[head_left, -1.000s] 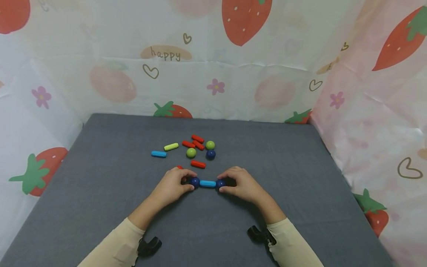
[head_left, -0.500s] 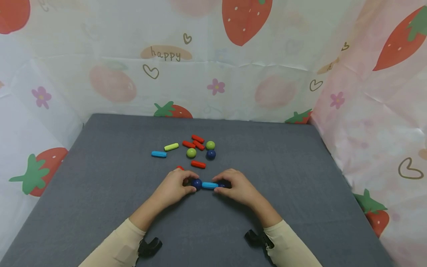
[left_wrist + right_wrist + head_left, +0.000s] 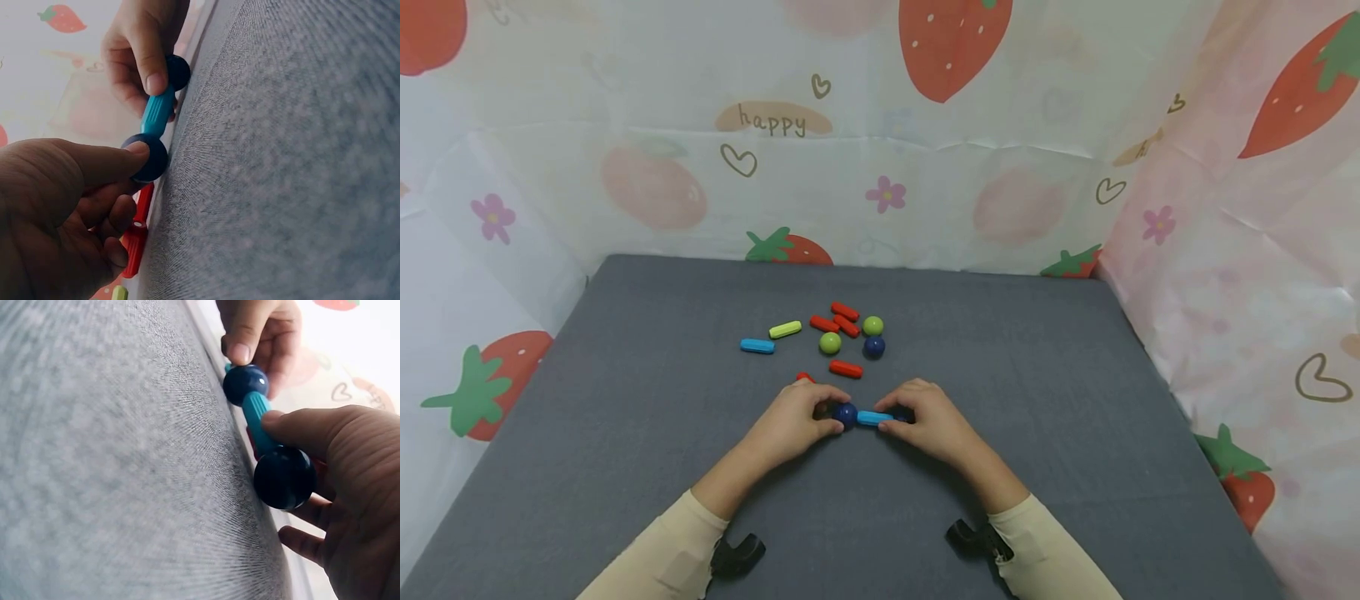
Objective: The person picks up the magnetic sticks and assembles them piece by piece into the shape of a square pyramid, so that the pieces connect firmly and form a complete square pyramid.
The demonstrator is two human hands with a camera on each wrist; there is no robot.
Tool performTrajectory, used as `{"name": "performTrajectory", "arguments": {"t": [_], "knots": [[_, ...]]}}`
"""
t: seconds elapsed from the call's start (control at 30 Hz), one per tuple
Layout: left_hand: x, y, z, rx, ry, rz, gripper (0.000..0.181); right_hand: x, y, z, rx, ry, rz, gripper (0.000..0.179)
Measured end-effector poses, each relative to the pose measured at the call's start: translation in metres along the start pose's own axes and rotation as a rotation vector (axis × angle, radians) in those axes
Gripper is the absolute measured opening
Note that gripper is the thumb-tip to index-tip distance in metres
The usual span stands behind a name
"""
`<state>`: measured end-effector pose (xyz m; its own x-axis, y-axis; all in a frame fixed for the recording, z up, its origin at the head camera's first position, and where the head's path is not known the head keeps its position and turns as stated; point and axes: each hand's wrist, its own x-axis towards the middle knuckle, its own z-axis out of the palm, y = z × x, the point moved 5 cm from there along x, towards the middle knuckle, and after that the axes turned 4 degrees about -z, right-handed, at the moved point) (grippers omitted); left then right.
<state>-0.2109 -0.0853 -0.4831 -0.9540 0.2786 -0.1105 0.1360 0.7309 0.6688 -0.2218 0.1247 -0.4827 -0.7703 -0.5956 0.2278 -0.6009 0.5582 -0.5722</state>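
A light blue ridged rod (image 3: 872, 418) joins two dark blue balls just above or on the grey cloth. My left hand (image 3: 795, 418) pinches the left ball (image 3: 846, 415) between thumb and fingers. With thumb and fingers, my right hand (image 3: 934, 418) pinches the rod near its right end. The right ball (image 3: 285, 477) sits under the right palm, mostly hidden in the head view but plain in the right wrist view. A sliver of light blue shows past the left ball in the right wrist view; what it belongs to is unclear.
Beyond the hands lie several red rods (image 3: 846, 369), a yellow-green rod (image 3: 786, 330), another light blue rod (image 3: 757, 347), two green balls (image 3: 830, 343) and a dark blue ball (image 3: 874, 347). One red rod (image 3: 805, 377) is partly hidden behind the left hand. Printed curtains border the grey table (image 3: 1037, 358).
My right hand has shifted its hold leftward from the right ball onto the rod. The joined piece and left hand have moved slightly to the right. The loose pieces stay put.
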Motion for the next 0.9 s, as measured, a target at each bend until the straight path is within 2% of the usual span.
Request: {"name": "performTrajectory", "arguments": {"t": [0.23, 0.37, 0.6, 0.73, 0.9], "knots": [[0.001, -0.006, -0.008, -0.030, 0.036, -0.010, 0.033, 0.001, 0.002, 0.001, 0.011, -0.004, 0.062, 0.018], [0.001, -0.011, -0.018, -0.038, 0.076, 0.002, 0.035, 0.001, 0.002, -0.001, 0.022, 0.014, 0.079, 0.018], [-0.003, -0.022, -0.038, -0.046, 0.133, -0.016, 0.035, 0.000, 0.004, -0.001, 0.027, 0.030, 0.106, 0.018], [0.000, -0.030, -0.048, -0.009, 0.131, -0.012, 0.035, 0.000, 0.007, 0.000, 0.027, 0.036, 0.130, 0.017], [0.009, -0.039, -0.056, 0.037, 0.094, -0.010, 0.037, -0.001, 0.008, -0.001, 0.024, 0.051, 0.161, 0.016]]}}
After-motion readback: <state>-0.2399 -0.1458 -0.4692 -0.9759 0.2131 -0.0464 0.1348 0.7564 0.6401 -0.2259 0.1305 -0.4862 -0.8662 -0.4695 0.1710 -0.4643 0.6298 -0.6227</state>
